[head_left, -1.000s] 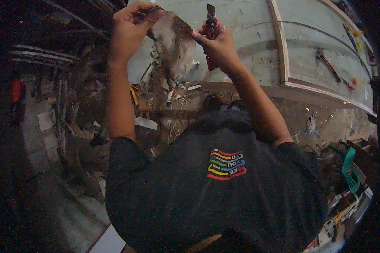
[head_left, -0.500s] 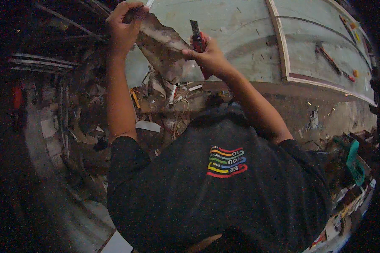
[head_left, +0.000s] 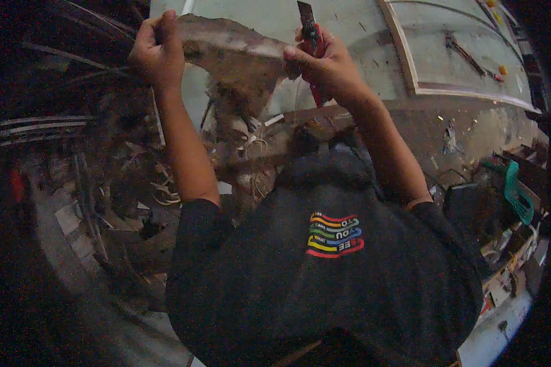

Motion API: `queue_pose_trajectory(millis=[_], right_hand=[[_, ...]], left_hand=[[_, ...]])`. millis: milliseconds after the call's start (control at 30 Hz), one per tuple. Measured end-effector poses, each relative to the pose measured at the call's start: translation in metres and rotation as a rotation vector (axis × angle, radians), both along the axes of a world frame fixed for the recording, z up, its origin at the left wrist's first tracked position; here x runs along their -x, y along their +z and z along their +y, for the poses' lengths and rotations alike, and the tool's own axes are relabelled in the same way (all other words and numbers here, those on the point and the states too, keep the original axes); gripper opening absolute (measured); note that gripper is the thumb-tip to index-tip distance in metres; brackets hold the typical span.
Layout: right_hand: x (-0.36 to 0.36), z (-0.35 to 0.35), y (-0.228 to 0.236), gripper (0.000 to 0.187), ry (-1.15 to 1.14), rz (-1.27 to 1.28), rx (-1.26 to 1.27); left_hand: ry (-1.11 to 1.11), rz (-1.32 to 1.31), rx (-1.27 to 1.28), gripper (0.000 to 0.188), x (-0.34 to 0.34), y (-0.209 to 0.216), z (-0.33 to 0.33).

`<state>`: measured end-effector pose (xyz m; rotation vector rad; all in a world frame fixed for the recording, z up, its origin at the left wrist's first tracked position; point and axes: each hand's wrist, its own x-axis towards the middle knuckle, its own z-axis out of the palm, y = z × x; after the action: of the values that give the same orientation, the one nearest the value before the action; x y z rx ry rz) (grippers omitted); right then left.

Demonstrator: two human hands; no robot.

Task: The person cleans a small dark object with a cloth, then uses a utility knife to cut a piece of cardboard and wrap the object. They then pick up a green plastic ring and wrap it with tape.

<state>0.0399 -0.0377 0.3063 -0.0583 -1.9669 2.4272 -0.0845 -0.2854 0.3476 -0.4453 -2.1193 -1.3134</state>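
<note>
Between my hands a dirty brown rag [head_left: 236, 67] is stretched out, its lower part hanging over the near edge of the pale green tabletop [head_left: 257, 15]. My left hand [head_left: 159, 52] is closed on the rag's left end. At the other end, my right hand [head_left: 333, 67] pinches the rag's corner between thumb and fingers. That same hand grips a red-handled tool [head_left: 315, 40] with a dark flat blade pointing up and away; its exact kind is hard to make out.
A light wooden frame [head_left: 404, 52] lies on the tabletop at the right, with a hammer-like tool [head_left: 465, 55] inside it. Scraps and curled strips [head_left: 257, 147] litter the area below the table edge. A green plastic object [head_left: 517, 192] stands at the right.
My right hand has moved up and right with the tool, and my left hand slightly left and down. The rag is now pulled wider and more level between them.
</note>
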Motion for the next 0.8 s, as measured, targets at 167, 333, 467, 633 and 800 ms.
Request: queue_pose_trajectory(millis=[167,333,467,633,800], right_hand=[[-0.017,0.028,0.009,0.024,0.160,-0.116,0.030],[-0.029,0.033,0.006,0.022,0.245,-0.142,0.194],[-0.043,0.025,0.008,0.018,0.276,-0.185,0.139],[-0.056,-0.011,0.007,0.014,0.239,-0.112,0.320],[-0.053,-0.018,-0.004,0.012,0.188,-0.175,0.353]], left_hand=[[-0.033,-0.177,0.018,0.044,-0.003,-0.025,0.001],[0.129,-0.128,0.161,0.056,0.006,-0.023,-0.002],[0.296,0.000,0.206,0.056,0.014,-0.017,-0.003],[0.523,-0.045,0.181,0.043,0.029,-0.026,-0.015],[0.691,-0.097,0.267,0.036,0.042,-0.044,-0.042]])
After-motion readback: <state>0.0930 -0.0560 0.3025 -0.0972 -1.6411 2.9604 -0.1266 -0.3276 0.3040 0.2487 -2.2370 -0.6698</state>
